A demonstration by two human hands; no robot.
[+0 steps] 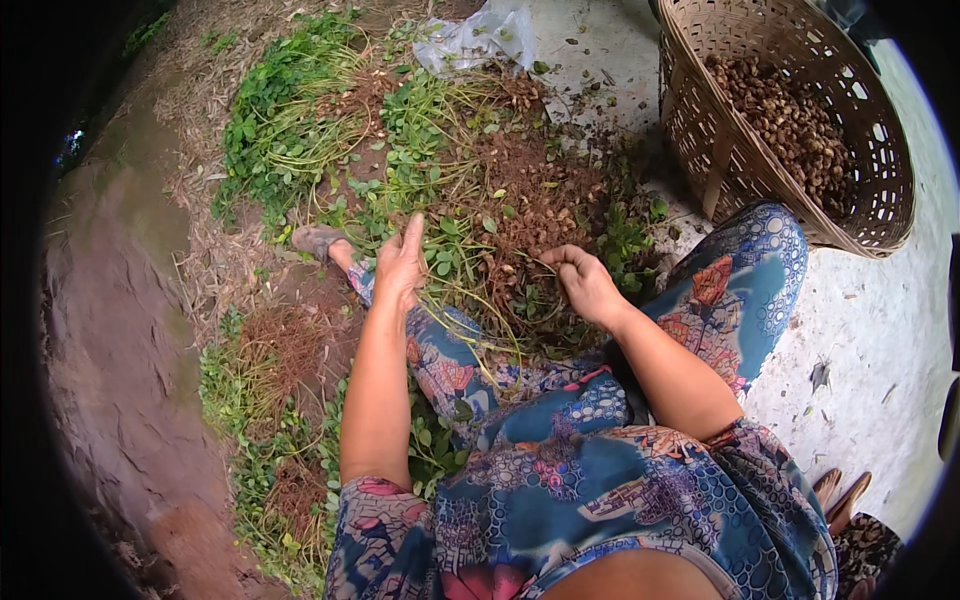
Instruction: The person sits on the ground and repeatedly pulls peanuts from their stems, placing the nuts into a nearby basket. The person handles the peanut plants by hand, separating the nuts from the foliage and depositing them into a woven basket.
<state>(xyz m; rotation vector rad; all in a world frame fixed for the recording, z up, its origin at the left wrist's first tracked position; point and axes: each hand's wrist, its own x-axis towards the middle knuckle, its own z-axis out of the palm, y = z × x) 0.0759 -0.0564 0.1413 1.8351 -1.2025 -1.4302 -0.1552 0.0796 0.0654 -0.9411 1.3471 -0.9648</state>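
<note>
Peanut plants (442, 262) with green leaves and long pale stems lie across the ground before me, over my lap's edge. My left hand (403, 262) is at their leafy side, thumb pointing up, with stems running from beneath the palm; how firmly it holds them is hard to tell. My right hand (581, 277) pinches a thin stem or root at the right, beside reddish roots with peanut pods (540, 225). A large woven bamboo basket (690, 142), tilted in view, stands at the upper right, with many peanuts in their shells (787, 120) inside.
More uprooted plants (262, 142) lie at the upper left and lower left (255, 397). A clear plastic sheet (476, 41) lies at the top. Pale concrete (840, 322) is on the right, muddy ground (120, 300) on the left. Another person's feet (844, 495) show at the lower right.
</note>
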